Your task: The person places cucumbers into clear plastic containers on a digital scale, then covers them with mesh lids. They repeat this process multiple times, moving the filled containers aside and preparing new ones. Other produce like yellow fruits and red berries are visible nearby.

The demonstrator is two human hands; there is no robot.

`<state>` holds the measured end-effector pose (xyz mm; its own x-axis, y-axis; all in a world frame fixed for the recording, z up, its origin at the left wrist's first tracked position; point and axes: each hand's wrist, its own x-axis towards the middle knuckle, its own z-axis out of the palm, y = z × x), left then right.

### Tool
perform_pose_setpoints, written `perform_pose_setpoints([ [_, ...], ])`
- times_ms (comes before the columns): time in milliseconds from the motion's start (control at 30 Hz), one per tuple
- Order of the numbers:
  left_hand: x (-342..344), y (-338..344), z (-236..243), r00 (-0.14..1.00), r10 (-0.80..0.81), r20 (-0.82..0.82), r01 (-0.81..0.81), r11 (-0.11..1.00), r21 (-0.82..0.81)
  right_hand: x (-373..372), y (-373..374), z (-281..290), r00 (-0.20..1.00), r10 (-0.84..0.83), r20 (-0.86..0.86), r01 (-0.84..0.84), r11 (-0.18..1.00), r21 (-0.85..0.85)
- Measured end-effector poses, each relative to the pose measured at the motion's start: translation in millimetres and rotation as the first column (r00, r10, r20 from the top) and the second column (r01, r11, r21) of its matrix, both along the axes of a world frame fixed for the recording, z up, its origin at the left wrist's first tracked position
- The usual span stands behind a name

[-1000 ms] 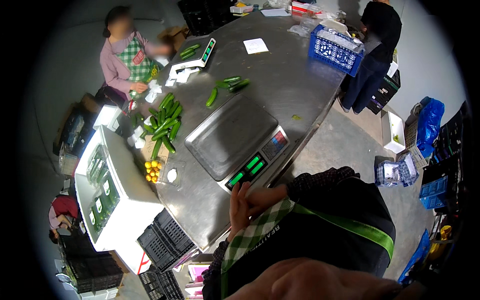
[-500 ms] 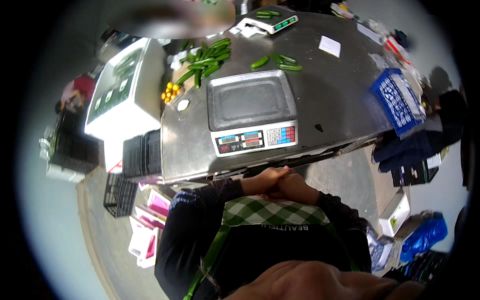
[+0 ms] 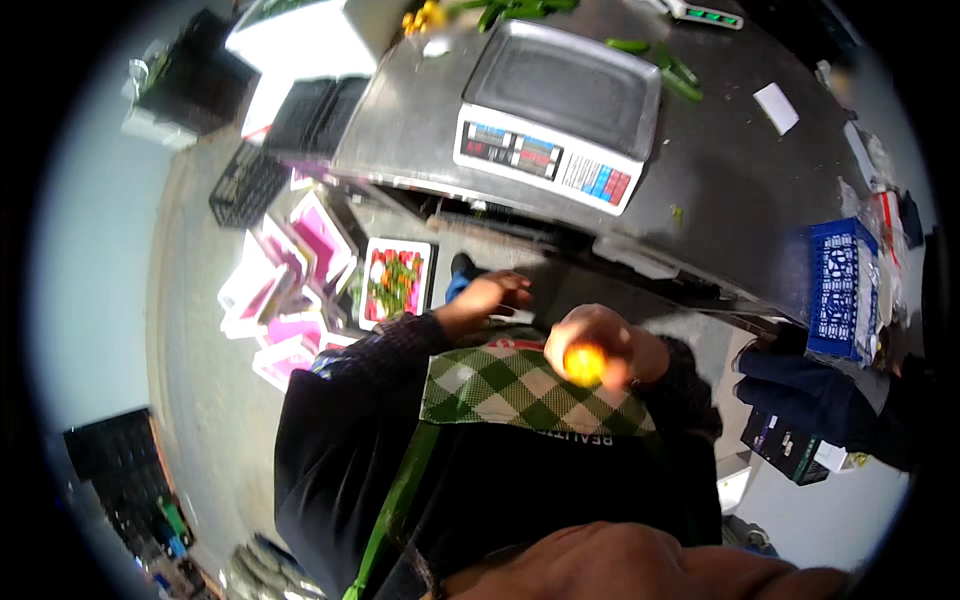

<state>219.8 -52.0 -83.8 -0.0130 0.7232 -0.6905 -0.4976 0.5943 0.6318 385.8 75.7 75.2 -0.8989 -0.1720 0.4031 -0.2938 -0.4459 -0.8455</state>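
In front of the checked green-and-white apron, my right hand is closed round a small, round orange fruit, blurred by motion. My left hand is held out beside it, fingers loosely bent and apart, with nothing visible in them. Beyond both hands, a scale with a bare metal pan stands on the metal table. Similar orange-yellow fruits sit at the table's far left, and several cucumbers lie behind the scale.
On the floor to the left are white-and-pink boxes, a white tray of red and green produce and a black crate. A blue basket stands at the right. The table's front edge lies just beyond my hands.
My clasped hands have come apart, and the right one now holds an orange fruit. The view has shifted, so the table and scale appear higher and the floor tray shows.
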Motion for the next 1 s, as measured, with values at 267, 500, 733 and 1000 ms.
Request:
perform_pose_setpoints([
  [267,13.1,-229.6,-85.9,0.778,0.628,-0.021,-0.621,0.763,-0.178,-34.8,-64.1,72.1,0.782,0.327,-0.530,-0.280,0.945,0.170],
  [500,47.8,-285.8,-102.1,0.505,-0.026,-0.863,0.014,1.000,-0.022,-38.1,-105.4,79.4,0.710,0.237,-0.663,-0.137,0.970,0.200],
  [733,58.2,-345.8,-121.6,0.785,0.255,-0.564,-0.378,0.919,-0.111,-33.8,-164.2,84.7,0.723,0.174,-0.669,-0.066,0.981,0.184],
  [1000,96.3,-479.6,-198.9,0.699,-0.051,-0.714,-0.106,0.979,-0.174,-11.5,-249.9,64.4,0.787,0.062,-0.614,0.003,0.994,0.105],
])
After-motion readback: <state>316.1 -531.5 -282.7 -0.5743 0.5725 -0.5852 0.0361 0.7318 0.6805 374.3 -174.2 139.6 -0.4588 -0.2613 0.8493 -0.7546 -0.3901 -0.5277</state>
